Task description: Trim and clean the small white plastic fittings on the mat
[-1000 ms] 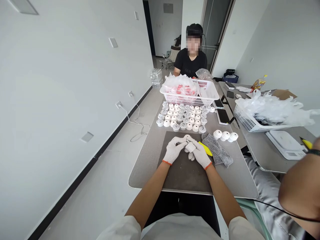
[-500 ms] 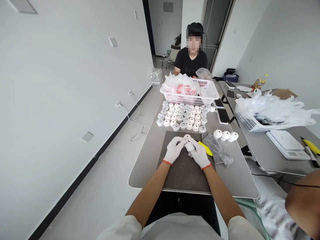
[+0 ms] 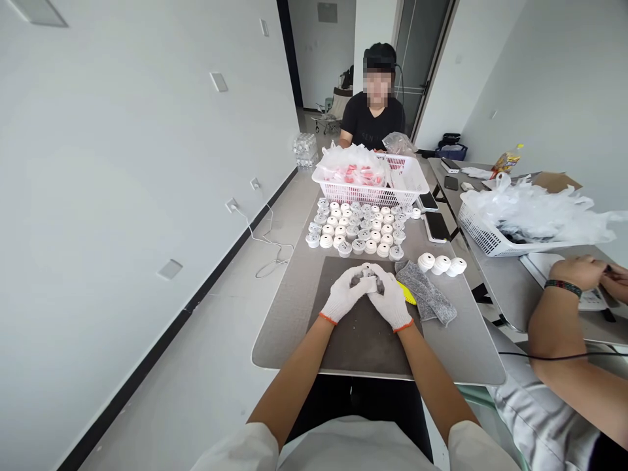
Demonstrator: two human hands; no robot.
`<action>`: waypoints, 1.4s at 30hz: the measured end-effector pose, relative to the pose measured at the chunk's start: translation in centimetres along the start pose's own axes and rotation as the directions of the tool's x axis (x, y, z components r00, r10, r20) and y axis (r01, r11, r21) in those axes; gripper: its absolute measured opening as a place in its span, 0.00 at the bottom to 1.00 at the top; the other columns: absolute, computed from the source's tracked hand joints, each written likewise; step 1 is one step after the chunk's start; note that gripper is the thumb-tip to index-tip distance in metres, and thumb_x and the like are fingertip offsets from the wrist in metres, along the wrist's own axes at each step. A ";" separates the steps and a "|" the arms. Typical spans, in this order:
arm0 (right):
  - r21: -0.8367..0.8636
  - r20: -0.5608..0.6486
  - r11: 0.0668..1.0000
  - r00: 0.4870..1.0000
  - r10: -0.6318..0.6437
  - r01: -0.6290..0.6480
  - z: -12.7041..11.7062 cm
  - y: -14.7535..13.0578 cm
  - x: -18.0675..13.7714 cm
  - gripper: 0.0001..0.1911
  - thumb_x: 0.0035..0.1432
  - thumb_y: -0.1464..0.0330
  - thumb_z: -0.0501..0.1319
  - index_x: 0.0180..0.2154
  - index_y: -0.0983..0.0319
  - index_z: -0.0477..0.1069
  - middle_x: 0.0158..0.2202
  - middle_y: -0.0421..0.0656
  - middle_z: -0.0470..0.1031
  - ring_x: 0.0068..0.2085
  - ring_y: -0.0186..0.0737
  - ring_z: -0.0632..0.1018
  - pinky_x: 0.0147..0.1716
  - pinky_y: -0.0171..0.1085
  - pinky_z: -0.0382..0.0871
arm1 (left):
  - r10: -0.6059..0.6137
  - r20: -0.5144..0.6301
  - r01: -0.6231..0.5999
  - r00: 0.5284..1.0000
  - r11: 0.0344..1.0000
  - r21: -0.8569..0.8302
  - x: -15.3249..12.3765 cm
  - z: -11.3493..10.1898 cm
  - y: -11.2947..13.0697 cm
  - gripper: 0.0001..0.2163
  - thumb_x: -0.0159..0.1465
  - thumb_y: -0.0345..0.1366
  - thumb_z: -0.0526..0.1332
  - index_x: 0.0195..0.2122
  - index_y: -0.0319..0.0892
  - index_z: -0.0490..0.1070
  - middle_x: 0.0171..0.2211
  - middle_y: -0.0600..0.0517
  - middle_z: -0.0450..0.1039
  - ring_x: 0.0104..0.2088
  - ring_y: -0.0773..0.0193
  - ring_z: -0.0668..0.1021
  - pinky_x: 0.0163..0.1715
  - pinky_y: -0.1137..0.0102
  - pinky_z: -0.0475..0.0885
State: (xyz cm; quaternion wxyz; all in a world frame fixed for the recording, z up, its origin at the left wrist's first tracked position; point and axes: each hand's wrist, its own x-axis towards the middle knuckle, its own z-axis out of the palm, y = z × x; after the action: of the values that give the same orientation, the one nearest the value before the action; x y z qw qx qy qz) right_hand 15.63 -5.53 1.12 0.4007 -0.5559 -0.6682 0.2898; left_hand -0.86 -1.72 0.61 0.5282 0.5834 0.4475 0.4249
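Both hands wear white knit gloves with orange cuffs and meet over the dark mat [image 3: 363, 347]. My left hand [image 3: 343, 292] and my right hand [image 3: 389, 297] are closed together around a small white-grey round plastic part [image 3: 369, 284], mostly hidden by the fingers. Just beyond the fingertips, rows of similar white round plastic parts [image 3: 341, 231] stand on the table, some grey on top. A yellow tool [image 3: 408, 294] lies right of my right hand, partly covered by it. A folded grey knit cloth [image 3: 426, 294] rests beside it.
Three stacked white parts [image 3: 442, 264] stand at the right. A white basket [image 3: 370, 193] with bagged red pieces is behind the rows. Phones [image 3: 436, 227] lie near the right edge. Across the table sits a person [image 3: 373, 121]; another person's arm [image 3: 559, 327] reaches over the neighbouring table.
My fingers have closed further over the part, and my right hand has moved slightly inward. The neighbouring person's arms have come into view over the scale at right.
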 end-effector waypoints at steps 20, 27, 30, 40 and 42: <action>0.156 -0.090 0.987 0.996 -0.023 0.037 1.5 1.6 0.2 0.30 0.58 0.60 0.62 0.61 0.59 0.67 0.60 0.49 0.69 0.65 0.49 0.66 0.66 0.50 0.59 | 0.271 -0.027 -0.272 0.962 0.960 -0.068 0.2 -0.2 -0.7 0.06 0.61 0.35 0.64 0.32 0.45 0.82 0.45 0.47 0.78 0.48 0.59 0.80 0.55 0.60 0.75; 0.675 0.158 0.679 0.956 0.248 -0.288 1.1 0.6 1.1 0.35 0.59 0.45 0.49 0.57 0.61 0.66 0.47 0.52 0.77 0.37 0.44 0.79 0.27 0.39 0.76 | 0.100 -0.076 -0.108 0.992 0.988 -0.107 -0.1 0.0 -0.4 0.21 0.63 0.37 0.64 0.58 0.46 0.71 0.55 0.47 0.76 0.53 0.58 0.79 0.59 0.60 0.72; 0.728 0.275 0.560 0.917 0.290 -0.396 0.4 0.3 1.3 0.35 0.62 0.43 0.44 0.51 0.64 0.69 0.42 0.53 0.78 0.28 0.39 0.77 0.21 0.34 0.71 | 0.108 -0.092 -0.115 0.990 0.990 -0.082 -0.1 -0.1 -0.3 0.17 0.65 0.39 0.62 0.55 0.46 0.74 0.56 0.48 0.76 0.55 0.58 0.77 0.60 0.61 0.71; 0.670 0.039 0.724 0.982 0.187 -0.165 0.8 1.1 0.5 0.29 0.58 0.54 0.64 0.58 0.54 0.66 0.59 0.46 0.71 0.53 0.43 0.77 0.51 0.45 0.77 | 0.191 0.022 -0.190 0.981 0.981 -0.035 -0.7 -0.1 1.0 0.16 0.66 0.41 0.61 0.54 0.47 0.75 0.57 0.48 0.74 0.58 0.58 0.75 0.62 0.62 0.69; 0.482 -0.083 0.875 0.993 0.084 -0.034 1.2 1.3 0.4 0.26 0.55 0.58 0.67 0.55 0.56 0.71 0.59 0.47 0.70 0.58 0.45 0.73 0.59 0.48 0.71 | 0.201 0.043 -0.199 0.979 0.979 -0.038 -0.7 -0.3 1.0 0.17 0.67 0.40 0.61 0.56 0.47 0.74 0.58 0.48 0.73 0.59 0.58 0.74 0.62 0.62 0.68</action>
State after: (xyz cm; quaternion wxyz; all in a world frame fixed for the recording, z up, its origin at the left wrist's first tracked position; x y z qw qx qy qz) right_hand 15.25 -4.77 -0.44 0.5503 -0.4733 -0.5370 0.4298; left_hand -1.20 -2.40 1.62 0.5026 0.6264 0.3670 0.4695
